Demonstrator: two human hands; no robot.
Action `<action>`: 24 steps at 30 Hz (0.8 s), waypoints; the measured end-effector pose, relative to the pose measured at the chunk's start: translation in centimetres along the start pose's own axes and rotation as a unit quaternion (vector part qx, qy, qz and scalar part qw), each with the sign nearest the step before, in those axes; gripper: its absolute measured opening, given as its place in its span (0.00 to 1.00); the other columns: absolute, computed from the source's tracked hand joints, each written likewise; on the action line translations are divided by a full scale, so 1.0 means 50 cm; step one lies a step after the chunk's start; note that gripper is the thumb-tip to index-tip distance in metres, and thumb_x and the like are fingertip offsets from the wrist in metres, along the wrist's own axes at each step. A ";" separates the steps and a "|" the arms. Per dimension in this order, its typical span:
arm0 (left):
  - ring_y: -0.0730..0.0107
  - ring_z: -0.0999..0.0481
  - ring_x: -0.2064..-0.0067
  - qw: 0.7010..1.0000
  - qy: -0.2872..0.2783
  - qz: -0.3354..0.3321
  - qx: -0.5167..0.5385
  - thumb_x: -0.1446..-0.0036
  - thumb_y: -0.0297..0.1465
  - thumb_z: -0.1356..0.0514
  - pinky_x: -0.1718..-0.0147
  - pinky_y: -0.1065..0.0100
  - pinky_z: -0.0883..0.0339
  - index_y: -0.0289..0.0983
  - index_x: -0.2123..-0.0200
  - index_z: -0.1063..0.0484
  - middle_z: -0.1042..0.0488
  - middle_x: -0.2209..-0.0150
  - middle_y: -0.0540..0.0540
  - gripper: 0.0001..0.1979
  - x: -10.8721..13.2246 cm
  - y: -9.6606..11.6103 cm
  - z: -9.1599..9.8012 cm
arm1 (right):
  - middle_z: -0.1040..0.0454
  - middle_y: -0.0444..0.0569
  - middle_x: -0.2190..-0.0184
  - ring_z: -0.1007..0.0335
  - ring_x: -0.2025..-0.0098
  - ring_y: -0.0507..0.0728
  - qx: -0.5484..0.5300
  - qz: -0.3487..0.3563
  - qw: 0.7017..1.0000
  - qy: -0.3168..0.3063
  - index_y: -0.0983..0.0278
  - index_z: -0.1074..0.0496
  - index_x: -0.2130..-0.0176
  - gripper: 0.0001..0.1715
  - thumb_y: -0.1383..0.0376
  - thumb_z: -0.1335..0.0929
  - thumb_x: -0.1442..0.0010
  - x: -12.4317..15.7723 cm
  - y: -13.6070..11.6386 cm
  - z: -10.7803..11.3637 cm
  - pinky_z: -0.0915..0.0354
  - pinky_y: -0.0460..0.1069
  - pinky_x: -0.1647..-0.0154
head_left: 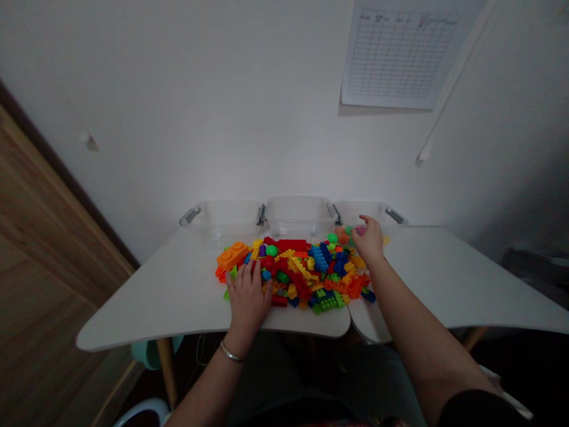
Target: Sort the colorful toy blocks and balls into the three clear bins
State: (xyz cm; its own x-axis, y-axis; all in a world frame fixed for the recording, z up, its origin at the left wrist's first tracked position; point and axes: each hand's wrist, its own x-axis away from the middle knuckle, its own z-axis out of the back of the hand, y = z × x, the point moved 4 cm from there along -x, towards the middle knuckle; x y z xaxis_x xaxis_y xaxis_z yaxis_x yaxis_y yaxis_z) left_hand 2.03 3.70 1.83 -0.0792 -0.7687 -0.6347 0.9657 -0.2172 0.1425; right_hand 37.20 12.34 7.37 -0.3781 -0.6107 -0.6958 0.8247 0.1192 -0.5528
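Note:
A mixed pile of colourful toy building bricks and a few balls lies on the white table. My left hand, wearing a silver bangle, rests on the pile's left side with its fingers spread, close to a large orange brick. Near its fingertips are a red ball and a green ball. My right hand is at the right clear plastic bin, over its front part, thumb and forefinger apart and nothing visible between them. Small green, orange, pink and yellow balls show through this bin, partly hidden by the hand.
Two more clear bins, a left one and a middle one, stand in the same row against the wall. Grey clip handles stick out at the bins' sides. The white table has a seam near its front middle.

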 end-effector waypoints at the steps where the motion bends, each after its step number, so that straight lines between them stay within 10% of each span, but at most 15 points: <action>1: 0.45 0.36 0.39 1.000 0.005 0.002 0.000 0.38 0.38 0.51 0.38 0.38 0.56 0.31 0.40 0.35 0.33 0.40 0.33 0.27 0.000 0.000 0.001 | 0.29 0.61 0.51 0.34 0.49 0.65 -0.003 -0.004 1.000 0.002 0.69 0.33 0.50 0.28 0.63 0.35 0.51 0.000 -0.009 0.002 0.39 0.62 0.45; 8: 0.44 0.42 0.36 0.999 0.040 0.026 -0.002 0.38 0.38 0.51 0.37 0.41 0.55 0.28 0.39 0.37 0.36 0.38 0.30 0.28 0.001 -0.001 0.010 | 0.29 0.57 0.50 0.35 0.47 0.64 -0.090 0.121 0.988 -0.019 0.65 0.33 0.48 0.25 0.63 0.35 0.45 0.052 -0.181 0.009 0.40 0.62 0.43; 14: 0.45 0.38 0.39 0.999 0.040 0.023 -0.007 0.38 0.39 0.50 0.38 0.43 0.51 0.30 0.41 0.34 0.32 0.42 0.31 0.27 -0.001 -0.003 0.007 | 0.26 0.54 0.52 0.34 0.47 0.61 -0.118 0.269 0.933 -0.207 0.64 0.30 0.51 0.18 0.68 0.35 0.42 0.140 -0.326 -0.046 0.40 0.57 0.41; 24: 0.43 0.35 0.41 0.999 0.039 0.014 -0.024 0.38 0.39 0.50 0.41 0.42 0.47 0.27 0.42 0.33 0.29 0.45 0.30 0.27 -0.002 -0.004 0.003 | 0.28 0.53 0.45 0.40 0.41 0.62 0.033 0.312 0.881 -0.354 0.66 0.33 0.42 0.25 0.67 0.35 0.39 0.198 -0.375 -0.164 0.47 0.56 0.36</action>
State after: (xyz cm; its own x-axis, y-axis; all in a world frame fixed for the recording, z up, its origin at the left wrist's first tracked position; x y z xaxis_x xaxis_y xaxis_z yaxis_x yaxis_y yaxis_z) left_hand 1.78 3.73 2.01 -0.0347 -0.7250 -0.6879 0.9782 -0.1656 0.1251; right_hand 14.57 10.50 7.09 0.4961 -0.7801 -0.3811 0.8104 0.5737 -0.1194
